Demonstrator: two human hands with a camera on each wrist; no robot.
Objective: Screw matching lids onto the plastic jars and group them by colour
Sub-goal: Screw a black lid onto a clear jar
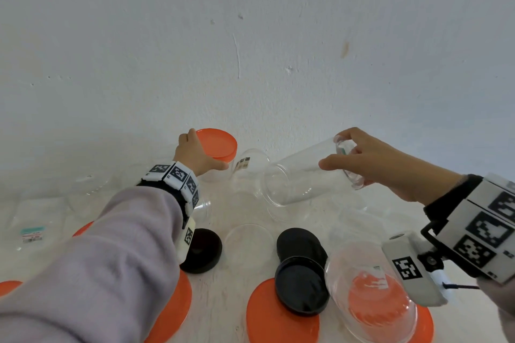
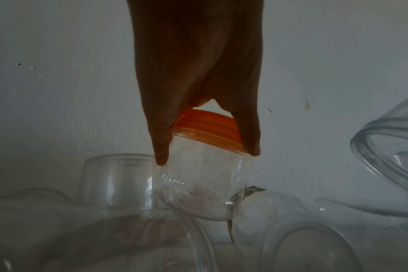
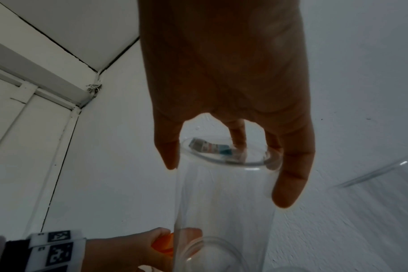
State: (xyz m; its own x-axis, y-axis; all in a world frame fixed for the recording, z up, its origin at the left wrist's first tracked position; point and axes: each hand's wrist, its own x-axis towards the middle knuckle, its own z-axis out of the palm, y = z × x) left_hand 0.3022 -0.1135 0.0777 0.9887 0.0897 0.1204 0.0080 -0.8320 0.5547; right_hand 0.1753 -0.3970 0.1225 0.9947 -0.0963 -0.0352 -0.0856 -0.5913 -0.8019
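My left hand (image 1: 199, 154) grips the orange lid (image 1: 218, 146) of a small clear jar (image 2: 198, 187) at the back of the table; the left wrist view shows fingers (image 2: 161, 147) on both sides of that orange lid (image 2: 207, 127), with the jar tilted. My right hand (image 1: 359, 159) holds a tall clear lidless jar (image 1: 303, 172) by its base, tilted in the air with its mouth pointing left and down. The right wrist view has thumb and fingers (image 3: 291, 180) curled round the base of the tall jar (image 3: 224, 202).
Loose black lids (image 1: 302, 289) (image 1: 202, 249) and orange lids (image 1: 278, 317) (image 1: 172, 312) lie on the near table. An open clear jar (image 1: 370, 289) lies on its side at the right. More clear jars (image 1: 250, 167) (image 1: 89, 195) stand by the white wall (image 1: 250, 36).
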